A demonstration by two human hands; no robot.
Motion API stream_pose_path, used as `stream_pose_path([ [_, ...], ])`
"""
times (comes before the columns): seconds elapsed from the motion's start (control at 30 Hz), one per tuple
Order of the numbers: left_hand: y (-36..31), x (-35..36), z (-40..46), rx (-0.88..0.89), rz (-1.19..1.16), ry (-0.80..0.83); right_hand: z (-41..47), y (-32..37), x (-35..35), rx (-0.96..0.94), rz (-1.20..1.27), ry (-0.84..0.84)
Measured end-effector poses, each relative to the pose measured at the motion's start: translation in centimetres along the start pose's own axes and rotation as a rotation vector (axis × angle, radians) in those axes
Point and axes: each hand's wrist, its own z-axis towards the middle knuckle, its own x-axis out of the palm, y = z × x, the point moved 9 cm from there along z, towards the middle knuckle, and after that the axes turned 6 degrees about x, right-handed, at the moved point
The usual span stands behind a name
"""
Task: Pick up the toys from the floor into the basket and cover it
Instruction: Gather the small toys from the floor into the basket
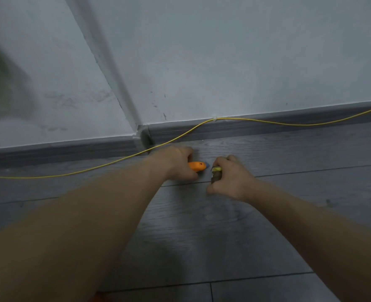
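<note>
1. Left hand (pixel 177 163) has its fingers curled round an orange toy (pixel 196 166), low on the floor (pixel 202 236) near the wall corner (pixel 144 132).
2. Right hand (pixel 230 178) grips a brown and yellow toy (pixel 215 174), just right of the orange one.
3. Orange toy's long axis points toward the right hand; the two toys nearly meet.
4. No basket in view, so its direction from the corner cannot be told.
5. Yellow cable (pixel 114 162) runs behind the left hand; judged a snag risk when lifting.

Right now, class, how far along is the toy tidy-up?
Done: nothing visible; no basket or cover is in view. In hand: the left hand grips an orange toy, the right hand a brownish toy with a yellow top, both near the floor. Left: basketing them, then covering.
</note>
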Motion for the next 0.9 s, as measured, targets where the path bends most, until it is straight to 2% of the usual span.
stream_pose_path([
  [0.13, 0.7, -0.3, -3.0, 0.014, -0.099, 0.059, -1.5, 0.9, -0.6, 0.07, 0.179, 0.01],
  [0.27, 1.4, -3.6, -7.2, 0.024, -0.228, 0.028, -3.0, 4.3, -2.1, 0.055, 0.406, 0.016],
  [0.37, 2.9, -7.5, -11.9, -0.005, -0.29, -0.054, -5.0, 8.7, -3.3, 0.025, 0.596, 0.017],
  [0.5, 6.7, -13.0, -19.7, -0.071, -0.402, -0.223, -9.8, 16.9, -3.4, -0.14, 0.808, 0.2],
  [0.57, 8.8, -14.5, -23.6, -0.107, -0.453, -0.225, -13.0, 20.8, -3.2, -0.226, 0.866, 0.299],
  [0.7, 11.8, -13.9, -32.5, -0.144, -0.631, -0.015, -20.4, 28.1, -2.6, -0.4, 0.883, 0.436],
  [0.8, 12.7, -11.7, -38.8, -0.189, -0.662, 0.242, -25.3, 31.7, -0.4, -0.475, 0.861, 0.556],
  [0.9, 12.8, -8.6, -42.2, -0.236, -0.575, 0.507, -27.5, 32.5, 2.9, -0.518, 0.649, 0.514],
])
